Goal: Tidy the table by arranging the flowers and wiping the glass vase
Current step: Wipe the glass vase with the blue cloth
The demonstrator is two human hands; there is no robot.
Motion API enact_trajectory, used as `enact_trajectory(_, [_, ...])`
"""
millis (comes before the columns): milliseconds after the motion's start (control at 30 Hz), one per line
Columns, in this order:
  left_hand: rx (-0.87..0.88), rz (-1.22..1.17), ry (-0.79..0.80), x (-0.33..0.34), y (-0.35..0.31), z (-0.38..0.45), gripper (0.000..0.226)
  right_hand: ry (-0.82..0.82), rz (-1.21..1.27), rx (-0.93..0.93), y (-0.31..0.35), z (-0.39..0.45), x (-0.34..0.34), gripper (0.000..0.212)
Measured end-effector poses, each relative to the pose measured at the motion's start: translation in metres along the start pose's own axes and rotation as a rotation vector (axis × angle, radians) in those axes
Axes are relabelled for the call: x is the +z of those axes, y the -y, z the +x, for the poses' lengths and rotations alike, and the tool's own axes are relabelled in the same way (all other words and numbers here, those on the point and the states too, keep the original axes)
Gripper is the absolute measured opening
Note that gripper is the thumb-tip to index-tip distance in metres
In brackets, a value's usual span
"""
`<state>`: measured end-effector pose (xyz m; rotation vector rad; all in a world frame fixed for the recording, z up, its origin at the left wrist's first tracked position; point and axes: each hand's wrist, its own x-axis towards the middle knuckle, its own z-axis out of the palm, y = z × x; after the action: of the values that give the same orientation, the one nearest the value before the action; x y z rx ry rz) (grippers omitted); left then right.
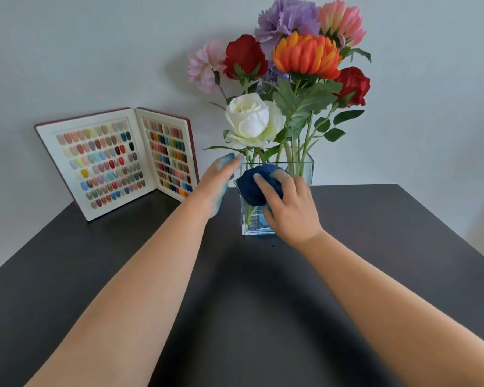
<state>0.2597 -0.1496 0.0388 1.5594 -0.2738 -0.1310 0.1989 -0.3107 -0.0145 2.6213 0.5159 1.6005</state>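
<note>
A square glass vase (305,170) stands on the dark table (123,261) and holds several flowers (291,79): white, red, orange, purple and pink. My right hand (291,210) presses a bunched dark blue cloth (256,184) against the vase's front face near the rim. Beside the vase's left side, my left hand (218,185) has flat, extended fingers, with the fingertips near the rim's left corner. I cannot tell whether it touches the glass. Green stems show through the vase below the cloth.
An open nail colour sample book (118,160) leans against the wall at the back left of the table. The pale wall rises right behind the vase. The table's right edge (453,233) runs diagonally on the right.
</note>
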Motion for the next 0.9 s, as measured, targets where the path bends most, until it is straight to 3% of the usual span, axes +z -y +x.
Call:
enact_trajectory(200, [-0.071, -0.006, -0.014, 0.014, 0.008, 0.004, 0.076, 0.216, 0.025, -0.14, 0.009, -0.029, 0.011, 0.046])
enact_trajectory(333, [-0.037, -0.019, -0.027, 0.017, 0.012, 0.005, 0.082, 0.369, 0.057, -0.215, -0.003, -0.056, 0.011, 0.055])
enact_trajectory(400, [-0.017, -0.024, -0.029, 0.018, 0.015, 0.004, 0.08, 0.296, 0.063, -0.194, -0.014, -0.047, -0.001, 0.046])
enact_trajectory(533, [-0.045, -0.04, -0.055, 0.024, 0.017, 0.005, 0.076, -0.016, 0.082, -0.099, -0.034, -0.006, -0.028, 0.033])
enact_trajectory(633, [-0.057, -0.043, -0.083, 0.024, 0.017, 0.009, 0.082, -0.05, 0.101, -0.008, -0.036, -0.004, -0.021, 0.035])
enact_trajectory(733, [-0.036, -0.023, -0.082, 0.021, 0.019, 0.01, 0.082, 0.14, 0.085, -0.193, -0.025, -0.037, 0.002, 0.036])
enact_trajectory(900, [-0.018, -0.011, -0.061, 0.018, 0.019, 0.011, 0.088, 0.418, 0.075, -0.279, -0.027, -0.062, 0.004, 0.05])
